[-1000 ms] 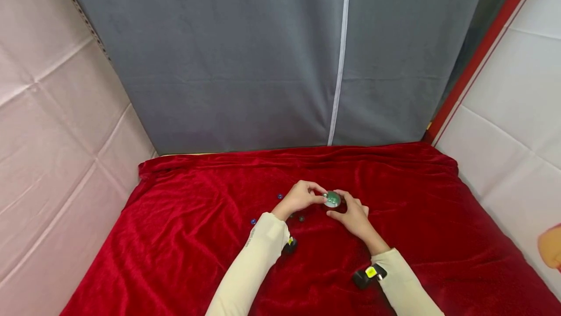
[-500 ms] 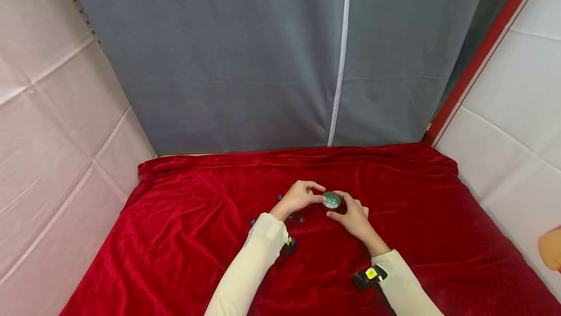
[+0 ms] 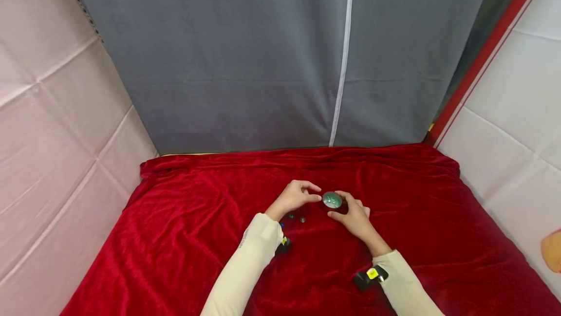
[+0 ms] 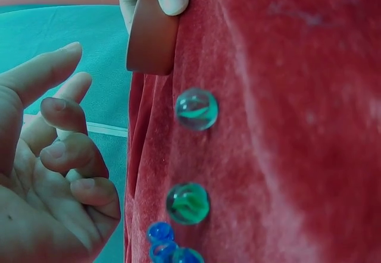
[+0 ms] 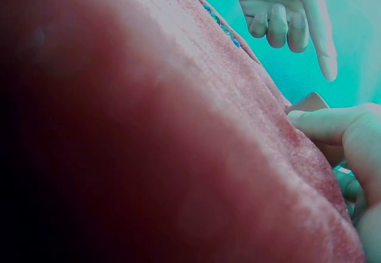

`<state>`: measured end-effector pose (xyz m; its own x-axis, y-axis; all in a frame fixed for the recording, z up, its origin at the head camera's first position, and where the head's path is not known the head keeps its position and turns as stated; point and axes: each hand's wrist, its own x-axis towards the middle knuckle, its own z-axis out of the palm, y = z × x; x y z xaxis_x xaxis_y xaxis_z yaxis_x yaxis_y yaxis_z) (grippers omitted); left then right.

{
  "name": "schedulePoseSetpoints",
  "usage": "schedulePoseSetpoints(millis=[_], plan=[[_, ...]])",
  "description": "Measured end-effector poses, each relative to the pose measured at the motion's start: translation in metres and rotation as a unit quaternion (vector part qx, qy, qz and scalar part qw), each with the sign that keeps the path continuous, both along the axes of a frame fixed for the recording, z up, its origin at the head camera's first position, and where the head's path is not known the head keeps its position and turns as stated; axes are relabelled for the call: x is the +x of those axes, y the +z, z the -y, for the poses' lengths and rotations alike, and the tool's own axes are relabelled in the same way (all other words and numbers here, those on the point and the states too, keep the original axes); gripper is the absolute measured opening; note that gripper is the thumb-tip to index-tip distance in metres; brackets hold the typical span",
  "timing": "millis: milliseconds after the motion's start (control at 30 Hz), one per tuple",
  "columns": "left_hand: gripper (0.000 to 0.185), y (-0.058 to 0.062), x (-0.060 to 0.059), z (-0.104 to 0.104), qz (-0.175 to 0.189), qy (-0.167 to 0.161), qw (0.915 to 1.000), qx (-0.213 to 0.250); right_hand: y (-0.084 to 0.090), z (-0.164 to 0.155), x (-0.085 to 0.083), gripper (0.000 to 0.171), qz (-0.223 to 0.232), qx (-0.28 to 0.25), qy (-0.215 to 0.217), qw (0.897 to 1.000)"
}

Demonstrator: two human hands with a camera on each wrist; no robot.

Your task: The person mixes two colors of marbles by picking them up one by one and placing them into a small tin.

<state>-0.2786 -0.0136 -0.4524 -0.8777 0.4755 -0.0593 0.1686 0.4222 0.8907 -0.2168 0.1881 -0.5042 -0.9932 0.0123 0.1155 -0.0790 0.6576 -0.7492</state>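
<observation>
A small round bowl [image 3: 332,200], glossy green inside, stands on the red cloth; its outer wall looks brown in the left wrist view. My right hand [image 3: 354,214] holds it, thumb and fingers round its right side. Just left of the rim is my left hand [image 3: 294,197], with thumb and index finger apart and the other fingers loosely curled; nothing is in it. On the cloth below the left hand lie a clear marble [image 4: 196,109] with a pale green swirl and a green marble [image 4: 188,203]. Several blue marbles [image 4: 161,232] sit near them, partly cut off by the frame.
Wrinkled red velvet cloth [image 3: 184,243] covers the table. A grey curtain [image 3: 228,63] hangs behind it, with pale panels [image 3: 57,136] on the left and white ones [image 3: 517,121] on the right. Black wrist cameras [image 3: 363,279] are strapped to both sleeves.
A second ago my left fingers were over the bowl's left rim, pinching a small marble; now they are empty and drawn back left. My right hand keeps its hold on the bowl.
</observation>
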Motion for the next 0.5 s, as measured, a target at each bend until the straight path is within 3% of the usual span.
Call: schedulePoseSetpoints(millis=[500], plan=[[0.029,0.001,-0.003,0.024,-0.004,0.020,0.9996,-0.017,0.000,0.000,-0.001,0.062,0.007,-0.004,0.003,1.000]])
